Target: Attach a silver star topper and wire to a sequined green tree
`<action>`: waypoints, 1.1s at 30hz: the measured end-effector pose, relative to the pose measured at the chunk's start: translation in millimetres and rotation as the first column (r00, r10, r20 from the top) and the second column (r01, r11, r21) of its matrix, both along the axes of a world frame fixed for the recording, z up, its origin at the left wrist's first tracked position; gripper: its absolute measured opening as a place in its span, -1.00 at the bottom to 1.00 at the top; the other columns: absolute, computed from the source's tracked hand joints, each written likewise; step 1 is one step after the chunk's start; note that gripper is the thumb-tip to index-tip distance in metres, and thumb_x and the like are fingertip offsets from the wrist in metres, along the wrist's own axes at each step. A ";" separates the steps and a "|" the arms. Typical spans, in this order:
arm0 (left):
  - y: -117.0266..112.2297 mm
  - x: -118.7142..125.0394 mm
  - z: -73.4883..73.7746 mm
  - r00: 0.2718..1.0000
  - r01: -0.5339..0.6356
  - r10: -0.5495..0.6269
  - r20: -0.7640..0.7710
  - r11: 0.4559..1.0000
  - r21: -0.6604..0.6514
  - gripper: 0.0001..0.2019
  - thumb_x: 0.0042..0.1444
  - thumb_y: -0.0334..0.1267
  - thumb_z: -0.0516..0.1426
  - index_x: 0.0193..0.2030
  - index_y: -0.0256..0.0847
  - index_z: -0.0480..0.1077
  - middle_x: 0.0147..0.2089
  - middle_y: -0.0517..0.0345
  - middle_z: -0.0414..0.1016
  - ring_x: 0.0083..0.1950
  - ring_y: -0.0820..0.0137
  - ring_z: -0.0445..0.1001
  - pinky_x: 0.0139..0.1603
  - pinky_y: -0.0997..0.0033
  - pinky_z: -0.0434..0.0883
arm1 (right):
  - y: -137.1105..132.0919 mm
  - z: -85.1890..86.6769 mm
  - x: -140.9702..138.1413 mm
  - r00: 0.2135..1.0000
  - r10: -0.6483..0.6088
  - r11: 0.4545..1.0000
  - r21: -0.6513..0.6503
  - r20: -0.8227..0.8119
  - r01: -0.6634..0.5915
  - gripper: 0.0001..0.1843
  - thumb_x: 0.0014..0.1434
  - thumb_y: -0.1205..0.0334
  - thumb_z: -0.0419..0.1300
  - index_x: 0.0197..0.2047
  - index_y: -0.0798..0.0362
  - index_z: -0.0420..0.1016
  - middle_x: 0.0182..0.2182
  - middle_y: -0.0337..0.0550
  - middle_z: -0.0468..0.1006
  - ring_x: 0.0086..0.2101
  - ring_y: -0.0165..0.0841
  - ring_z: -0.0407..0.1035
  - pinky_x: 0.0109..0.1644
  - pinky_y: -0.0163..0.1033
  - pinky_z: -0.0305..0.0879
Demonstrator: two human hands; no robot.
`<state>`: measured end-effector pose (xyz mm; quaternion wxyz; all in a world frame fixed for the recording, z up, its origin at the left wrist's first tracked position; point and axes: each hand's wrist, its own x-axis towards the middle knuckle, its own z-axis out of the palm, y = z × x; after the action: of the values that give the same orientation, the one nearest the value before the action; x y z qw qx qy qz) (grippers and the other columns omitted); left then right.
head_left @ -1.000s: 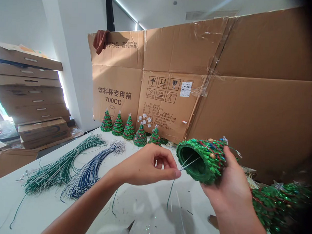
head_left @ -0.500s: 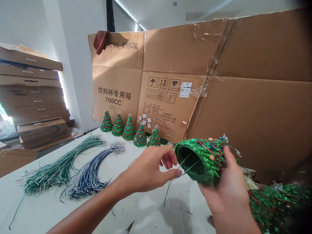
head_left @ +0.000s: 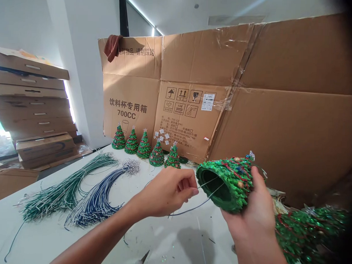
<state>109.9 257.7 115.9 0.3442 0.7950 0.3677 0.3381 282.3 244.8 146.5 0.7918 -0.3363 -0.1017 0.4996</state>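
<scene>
My right hand (head_left: 252, 208) holds a small green Christmas tree ornament (head_left: 235, 178) on its side, its hollow base turned to the left. Red garland and gold beads run over it, and a silvery tip points to the upper right. Two thin wires come out of the hollow. My left hand (head_left: 174, 189) pinches the greenish wire (head_left: 204, 183) between thumb and fingers, just left of the opening. The other, a bluish wire (head_left: 195, 210), hangs loose and curves below the left hand.
A bundle of green wires (head_left: 67, 182) and a bundle of blue wires (head_left: 101, 195) lie on the white table (head_left: 149, 239). Several finished trees (head_left: 144, 144) stand before a cardboard screen (head_left: 131, 88). More trees (head_left: 311, 233) lie at right. A pointed tool (head_left: 141, 260) shows at the front edge.
My left fingers have closed on the greenish wire and drawn slightly left. The bluish wire, near the thumb before, now hangs free below the hand. My right hand keeps holding the tree.
</scene>
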 end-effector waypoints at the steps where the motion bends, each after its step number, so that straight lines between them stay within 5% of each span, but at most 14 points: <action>1: 0.0 -0.4 0.6 1.000 0.008 -0.008 -0.014 1.000 0.001 -0.84 0.35 -0.30 0.23 -0.31 -0.16 0.44 -0.39 0.25 0.61 -0.34 0.42 0.54 -0.27 0.41 0.41 | 0.6 -1.2 0.0 1.000 0.000 1.000 0.005 0.005 0.000 -0.65 0.52 0.08 0.13 -0.20 -0.03 0.70 -0.41 -0.37 0.69 -0.46 -0.41 0.58 -0.40 -0.31 0.51; 9: 1.4 -9.5 5.5 0.987 0.042 -0.036 -0.156 0.998 0.039 -0.81 0.36 -0.31 0.23 -0.33 -0.15 0.42 -0.40 0.26 0.59 -0.33 0.40 0.50 -0.24 0.38 0.36 | 5.9 -16.3 -5.2 0.999 0.042 0.998 0.039 -0.006 -0.042 -0.70 0.49 0.03 0.19 -0.20 -0.04 0.68 -0.37 -0.37 0.72 -0.40 -0.40 0.60 -0.17 -0.23 0.62; 13: 1.2 -14.2 8.7 0.987 0.128 -0.132 -0.089 0.990 -0.052 -0.82 0.39 -0.28 0.20 -0.30 -0.15 0.40 -0.40 0.26 0.56 -0.34 0.41 0.56 -0.24 0.40 0.41 | 10.0 -22.7 -7.9 0.999 0.051 0.997 0.054 0.015 -0.052 -0.71 0.46 -0.01 0.22 -0.17 -0.04 0.69 -0.39 -0.35 0.71 -0.40 -0.35 0.60 -0.07 -0.14 0.64; 20: -2.1 -17.4 12.1 0.997 0.057 -0.053 0.048 0.995 -0.082 -0.80 0.47 -0.16 0.14 -0.23 -0.13 0.35 -0.44 0.33 0.46 -0.41 0.46 0.48 -0.34 0.43 0.38 | 11.4 -19.6 -6.5 0.999 0.040 0.998 0.040 0.006 -0.040 -0.70 0.46 -0.03 0.22 -0.14 -0.05 0.69 -0.33 -0.35 0.73 -0.36 -0.38 0.61 -0.13 -0.24 0.61; 26: -9.1 -14.1 16.7 0.992 0.048 -0.029 0.122 0.988 -0.150 -0.79 0.38 -0.16 0.23 -0.28 -0.17 0.42 -0.41 0.30 0.41 -0.39 0.49 0.36 -0.40 0.48 0.32 | 2.4 -7.0 15.6 0.986 0.109 0.987 -0.107 -0.124 -0.122 -0.70 0.43 0.19 0.11 -0.26 -0.05 0.65 -0.43 -0.31 0.71 -0.43 -0.34 0.60 -0.27 -0.19 0.59; 33: -17.0 -10.6 19.1 0.974 0.130 -0.092 0.208 0.975 -0.178 -0.71 0.40 -0.04 0.23 -0.27 -0.14 0.35 -0.45 0.37 0.28 -0.43 0.50 0.25 -0.44 0.46 0.19 | 15.8 -35.6 48.8 0.969 0.239 0.968 0.070 0.060 -0.243 -0.85 0.21 0.14 0.24 -0.27 -0.20 0.68 -0.37 -0.27 0.75 -0.32 -0.12 0.62 0.00 0.27 0.60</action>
<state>99.4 240.7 135.0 0.4721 0.7401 0.3168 0.3592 331.1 260.7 110.9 0.7346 -0.3036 -0.1814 0.5790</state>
